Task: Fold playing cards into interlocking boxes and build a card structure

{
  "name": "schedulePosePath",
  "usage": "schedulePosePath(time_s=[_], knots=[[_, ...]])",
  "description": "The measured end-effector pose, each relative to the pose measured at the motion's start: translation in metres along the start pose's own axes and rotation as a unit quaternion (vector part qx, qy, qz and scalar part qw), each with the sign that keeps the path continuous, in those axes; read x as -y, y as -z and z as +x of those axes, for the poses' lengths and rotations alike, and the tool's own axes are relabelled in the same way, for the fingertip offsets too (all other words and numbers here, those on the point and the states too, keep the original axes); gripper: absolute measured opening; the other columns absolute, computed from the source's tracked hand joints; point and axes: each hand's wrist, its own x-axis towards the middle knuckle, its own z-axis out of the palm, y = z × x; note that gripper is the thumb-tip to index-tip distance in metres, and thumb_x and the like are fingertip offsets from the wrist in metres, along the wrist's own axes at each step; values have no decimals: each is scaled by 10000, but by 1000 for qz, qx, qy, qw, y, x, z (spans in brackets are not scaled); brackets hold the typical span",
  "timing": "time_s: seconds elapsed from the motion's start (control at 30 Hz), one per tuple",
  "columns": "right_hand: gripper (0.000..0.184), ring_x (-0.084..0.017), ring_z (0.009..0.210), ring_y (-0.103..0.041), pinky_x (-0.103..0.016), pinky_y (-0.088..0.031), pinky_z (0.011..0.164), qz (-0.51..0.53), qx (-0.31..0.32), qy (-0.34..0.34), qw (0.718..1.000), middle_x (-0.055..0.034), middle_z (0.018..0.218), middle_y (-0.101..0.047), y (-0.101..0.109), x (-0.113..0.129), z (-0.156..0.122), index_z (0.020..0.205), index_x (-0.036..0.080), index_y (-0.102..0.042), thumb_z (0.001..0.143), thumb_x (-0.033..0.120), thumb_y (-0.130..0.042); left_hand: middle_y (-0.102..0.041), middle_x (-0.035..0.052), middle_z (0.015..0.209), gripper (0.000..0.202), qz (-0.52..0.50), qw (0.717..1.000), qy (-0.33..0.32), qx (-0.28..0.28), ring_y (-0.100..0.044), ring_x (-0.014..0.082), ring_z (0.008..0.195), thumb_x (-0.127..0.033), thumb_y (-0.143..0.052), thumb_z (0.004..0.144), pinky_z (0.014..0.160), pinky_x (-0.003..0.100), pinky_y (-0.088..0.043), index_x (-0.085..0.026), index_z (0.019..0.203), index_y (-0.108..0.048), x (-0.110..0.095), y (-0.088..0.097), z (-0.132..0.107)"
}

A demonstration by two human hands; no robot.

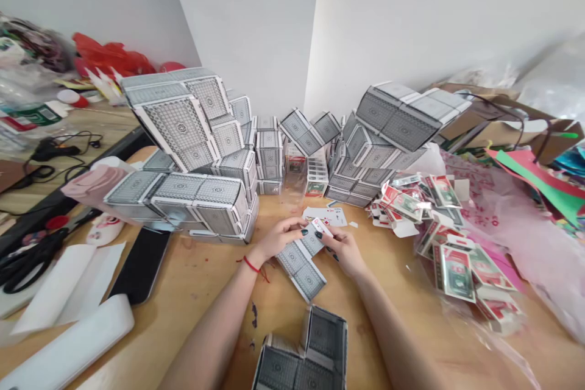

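Observation:
Near the middle of the table, my left hand (284,237) pinches a piece made of joined playing cards (299,268) with grey patterned backs. My right hand (343,250) grips the same piece at its upper right end, where a white card face with red marks shows. The piece lies tilted, its lower end reaching down toward me. Just beyond my fingers are loose playing cards (336,216), some face up. Nearest to me stands an L-shaped block folded from cards (320,341).
Stacked card blocks stand at the left (201,195) and right (388,122). Emptied card boxes (457,271) heap on plastic at the right. A black phone (141,265), scissors (34,259), white paper (68,283) and a white rounded object (73,347) lie left.

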Motion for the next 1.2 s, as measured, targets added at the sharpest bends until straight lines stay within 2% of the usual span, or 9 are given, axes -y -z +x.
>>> schedulePosePath(time_s=[0.17,0.27,0.33,0.5,0.73,0.93,1.2], knots=[[281,-62,424,-340,-198,-247,404,22,25,3,999,34,561,-486,-3,-2,1,861,171,-594,689,392,-613,-541,-10,684,228,2,999,-22,-38,-459,95,593,-237,-528,710,544,203,-325,-154,923,-527,12,-3,5],[277,-97,494,-449,-219,-352,476,57,33,18,998,16,600,-519,-5,-6,1,904,185,-565,727,399,-572,-551,-4,719,261,-40,998,-26,-45,-484,100,610,-233,-522,716,556,207,-344,-158,964,-489,12,-4,5],[281,-111,531,-477,-232,-383,514,66,23,27,997,13,613,-517,-8,-9,1,935,193,-547,746,401,-547,-561,3,752,302,-62,997,-24,-36,-503,108,630,-233,-522,717,563,212,-355,-165,1006,-464,12,-6,5],[306,-94,496,-440,-206,-369,473,62,-6,15,998,29,615,-488,-14,-9,2,940,206,-526,728,426,-542,-553,-14,698,250,-69,996,-20,-57,-483,94,567,-267,-508,737,520,203,-340,-175,963,-448,14,-13,7],[308,-75,421,-419,-186,-339,410,62,-12,-2,998,58,573,-463,-14,-6,3,953,221,-497,715,413,-535,-499,-55,594,236,-55,996,9,-65,-415,70,477,-282,-505,722,485,192,-310,-188,934,-460,12,-14,10],[254,-73,379,-429,-182,-328,388,72,4,-1,997,76,516,-450,-12,-9,4,946,222,-482,736,363,-510,-418,-71,536,175,-34,997,-7,-66,-368,61,456,-268,-492,726,462,180,-283,-183,876,-466,11,-15,8],[160,-62,350,-395,-184,-298,374,87,-5,-3,996,73,492,-473,-10,-15,6,805,202,-500,700,315,-543,-407,-66,537,134,-44,997,0,-63,-358,54,446,-232,-471,727,446,168,-264,-175,846,-450,15,-17,9]])
